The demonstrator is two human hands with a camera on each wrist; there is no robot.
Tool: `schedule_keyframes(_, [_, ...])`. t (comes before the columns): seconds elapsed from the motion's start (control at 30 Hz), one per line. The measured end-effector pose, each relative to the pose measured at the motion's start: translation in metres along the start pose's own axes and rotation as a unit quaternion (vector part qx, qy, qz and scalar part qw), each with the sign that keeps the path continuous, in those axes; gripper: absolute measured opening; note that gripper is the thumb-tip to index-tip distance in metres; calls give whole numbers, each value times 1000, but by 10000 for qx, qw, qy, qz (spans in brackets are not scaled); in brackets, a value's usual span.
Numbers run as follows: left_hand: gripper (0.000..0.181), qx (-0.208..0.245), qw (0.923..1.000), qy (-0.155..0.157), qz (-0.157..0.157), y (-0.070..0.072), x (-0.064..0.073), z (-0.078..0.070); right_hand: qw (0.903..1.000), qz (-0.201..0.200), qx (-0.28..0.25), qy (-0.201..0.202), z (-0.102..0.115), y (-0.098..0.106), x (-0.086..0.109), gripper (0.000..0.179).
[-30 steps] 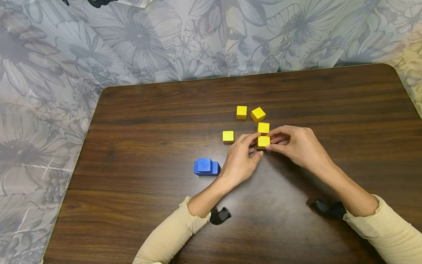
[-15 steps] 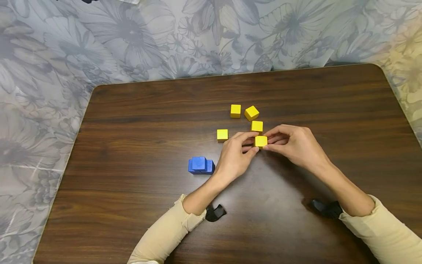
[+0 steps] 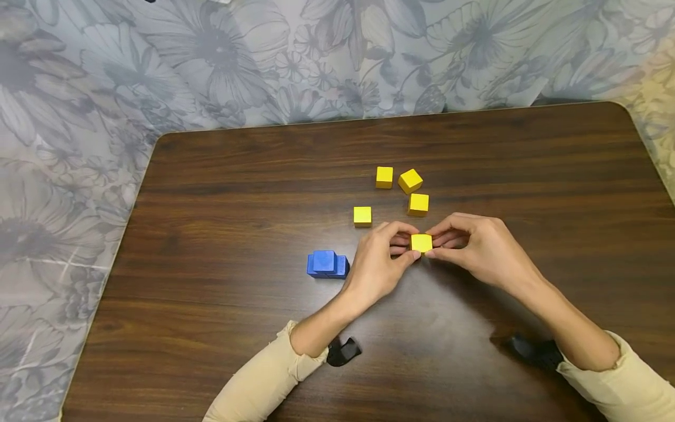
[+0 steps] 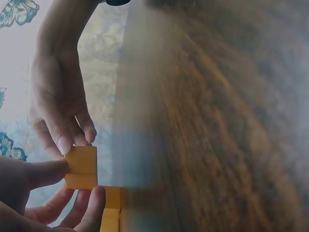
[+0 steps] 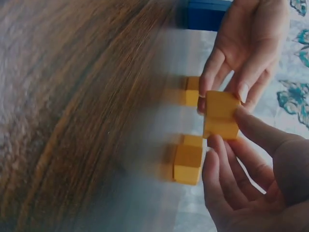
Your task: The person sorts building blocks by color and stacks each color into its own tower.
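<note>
A yellow cube [image 3: 421, 243] sits between my two hands, and both pinch it. My left hand [image 3: 375, 261] grips its left side, with thumb in front and index finger behind. On the other side my right hand [image 3: 486, 249] holds it the same way. In the right wrist view the held cube [image 5: 222, 114] appears higher than another yellow cube [image 5: 188, 160] on the table. That loose cube [image 3: 418, 204] lies just beyond the hands in the head view. Left of the left hand stand blue blocks [image 3: 324, 262], one on top of a lower row.
More yellow cubes lie on the brown wooden table [image 3: 221, 193]: one at the back [image 3: 384, 177], a turned one [image 3: 410, 181] beside it, and one [image 3: 362, 216] beyond the left hand. A floral curtain [image 3: 211, 64] hangs behind the table's far edge.
Both hands have drawn the pinched yellow cube toward the person, away from the cube behind it; a gap now shows between them. The other cubes and blue blocks stay in place.
</note>
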State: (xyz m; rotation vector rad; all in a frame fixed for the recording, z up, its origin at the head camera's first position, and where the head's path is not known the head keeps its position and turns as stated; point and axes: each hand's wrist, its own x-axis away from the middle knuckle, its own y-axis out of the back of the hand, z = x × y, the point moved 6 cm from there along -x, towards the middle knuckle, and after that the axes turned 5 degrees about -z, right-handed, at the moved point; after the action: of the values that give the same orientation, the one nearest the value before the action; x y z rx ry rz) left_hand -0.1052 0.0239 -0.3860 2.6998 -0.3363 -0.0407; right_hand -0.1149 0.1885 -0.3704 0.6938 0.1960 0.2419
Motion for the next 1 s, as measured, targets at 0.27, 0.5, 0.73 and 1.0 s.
schedule_keyframes(0.27, [29,-121,9999,14,77,4,15,-2,9996,99,-203,172,7,-6,9,28])
schedule_keyframes(0.5, [30,-191,9998,110,-5,7,22,0,9985,230,-470,151,9,-12,13,29])
schedule_keyframes(0.73, [28,-391,9992,108,-7,7,24,4,9986,286,-416,125,8,-19,13,28])
schedule_keyframes(1.0, [28,-528,9985,133,36,8,29,8,9983,427,-389,57,9,-27,13,27])
